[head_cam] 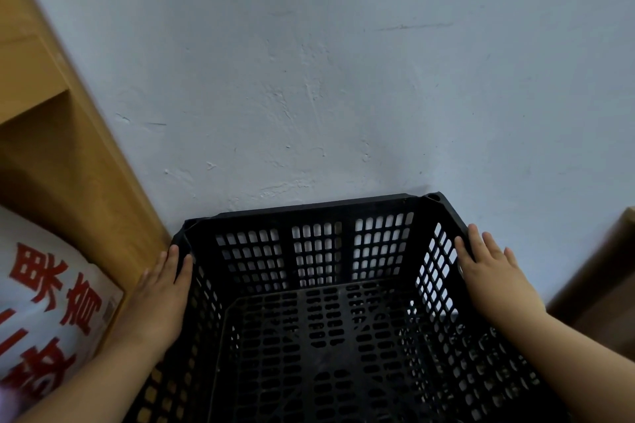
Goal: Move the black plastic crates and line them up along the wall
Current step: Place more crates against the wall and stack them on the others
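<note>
A black plastic crate (316, 251) with slotted walls and an empty slotted floor fills the lower middle of the view. Its far rim sits against the pale grey wall (343, 79). My left hand (161, 288) lies on the crate's left rim near the far corner, thumb inside, fingers down the outside. My right hand (491, 275) rests on the right rim the same way, fingers stretched toward the far corner. Both hands grip the rims. No other crate is in view.
A wooden shelf unit (62, 148) stands close on the left, touching the wall beside the crate. A white sack with red characters (44, 302) sits at its foot. A brown cardboard box (604, 285) is at the right, a gap away from the crate.
</note>
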Demonstrator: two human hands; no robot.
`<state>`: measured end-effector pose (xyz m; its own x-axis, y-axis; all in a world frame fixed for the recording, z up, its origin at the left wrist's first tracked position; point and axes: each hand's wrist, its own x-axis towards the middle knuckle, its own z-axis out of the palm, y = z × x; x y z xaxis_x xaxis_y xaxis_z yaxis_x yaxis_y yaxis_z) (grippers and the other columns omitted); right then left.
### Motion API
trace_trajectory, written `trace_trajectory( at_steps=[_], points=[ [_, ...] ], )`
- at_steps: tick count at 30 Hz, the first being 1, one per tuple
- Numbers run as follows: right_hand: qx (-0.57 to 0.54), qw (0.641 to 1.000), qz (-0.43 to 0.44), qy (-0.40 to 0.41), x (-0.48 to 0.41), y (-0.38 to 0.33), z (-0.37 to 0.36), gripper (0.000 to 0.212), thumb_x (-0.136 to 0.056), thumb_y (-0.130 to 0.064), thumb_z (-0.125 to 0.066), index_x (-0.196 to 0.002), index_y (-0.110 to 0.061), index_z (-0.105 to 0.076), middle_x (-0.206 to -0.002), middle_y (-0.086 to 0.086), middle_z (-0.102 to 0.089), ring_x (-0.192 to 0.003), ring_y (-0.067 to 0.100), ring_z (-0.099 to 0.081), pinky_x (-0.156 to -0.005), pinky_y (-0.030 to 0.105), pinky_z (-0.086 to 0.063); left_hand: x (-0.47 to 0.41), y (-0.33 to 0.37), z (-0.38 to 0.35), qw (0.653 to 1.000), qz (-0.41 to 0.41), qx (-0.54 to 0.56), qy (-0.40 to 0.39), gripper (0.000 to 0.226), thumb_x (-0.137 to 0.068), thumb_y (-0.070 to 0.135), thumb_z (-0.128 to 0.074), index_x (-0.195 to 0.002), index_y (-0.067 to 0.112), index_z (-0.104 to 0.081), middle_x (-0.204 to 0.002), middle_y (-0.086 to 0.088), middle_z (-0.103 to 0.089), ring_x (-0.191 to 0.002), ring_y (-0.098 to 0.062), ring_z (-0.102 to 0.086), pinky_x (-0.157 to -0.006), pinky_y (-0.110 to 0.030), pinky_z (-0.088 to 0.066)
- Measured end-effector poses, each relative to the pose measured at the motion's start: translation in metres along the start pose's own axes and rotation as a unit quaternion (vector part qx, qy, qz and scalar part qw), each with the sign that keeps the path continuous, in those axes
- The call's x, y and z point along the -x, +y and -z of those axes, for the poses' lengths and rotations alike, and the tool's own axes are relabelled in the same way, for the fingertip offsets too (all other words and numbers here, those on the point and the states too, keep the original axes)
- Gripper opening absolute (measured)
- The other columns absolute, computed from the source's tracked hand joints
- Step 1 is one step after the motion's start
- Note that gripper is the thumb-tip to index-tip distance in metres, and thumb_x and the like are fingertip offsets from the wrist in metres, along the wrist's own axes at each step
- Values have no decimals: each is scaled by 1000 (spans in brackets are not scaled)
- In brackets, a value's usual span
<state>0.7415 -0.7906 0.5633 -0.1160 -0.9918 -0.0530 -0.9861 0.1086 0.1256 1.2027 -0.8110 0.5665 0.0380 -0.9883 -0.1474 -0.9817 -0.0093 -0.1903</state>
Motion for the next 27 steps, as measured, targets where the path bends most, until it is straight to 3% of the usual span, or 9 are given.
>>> trace_trajectory(
  at_steps=[6, 20, 27],
  points=[
    [-16, 1000, -4, 7, -10, -1, 4, 70, -94, -4, -38, -150, -10, 4, -157, 15, 18, -146, 35, 5, -119, 48, -8, -7, 0, 0, 1000, -8, 5, 9, 95, -86, 1, -54, -144, 9, 20, -151, -17, 28, -144, -29, 14, -119, -36, -1],
    [-40, 999, -9, -33, -3, -8, 15, 65, -95, -7, -33, -150, -12, 1, -157, 16, 17, -145, 37, 4, -117, 50, -13, -6, -8, 2, 1000, -16, -11, -4, 92, -88, 5, -54, -145, 8, 18, -152, -20, 25, -144, -30, 14, -119, -37, -1],
    [-29, 999, -6, -13, -1, -7, 11, 69, -94, -4, -38, -150, -10, 3, -156, 17, 17, -146, 36, 5, -119, 48, -7, -5, -5, 3, 1000, -11, -16, 2, 92, -87, 2, -53, -144, 8, 18, -152, -19, 25, -144, -29, 15, -117, -36, 3]
  ],
)
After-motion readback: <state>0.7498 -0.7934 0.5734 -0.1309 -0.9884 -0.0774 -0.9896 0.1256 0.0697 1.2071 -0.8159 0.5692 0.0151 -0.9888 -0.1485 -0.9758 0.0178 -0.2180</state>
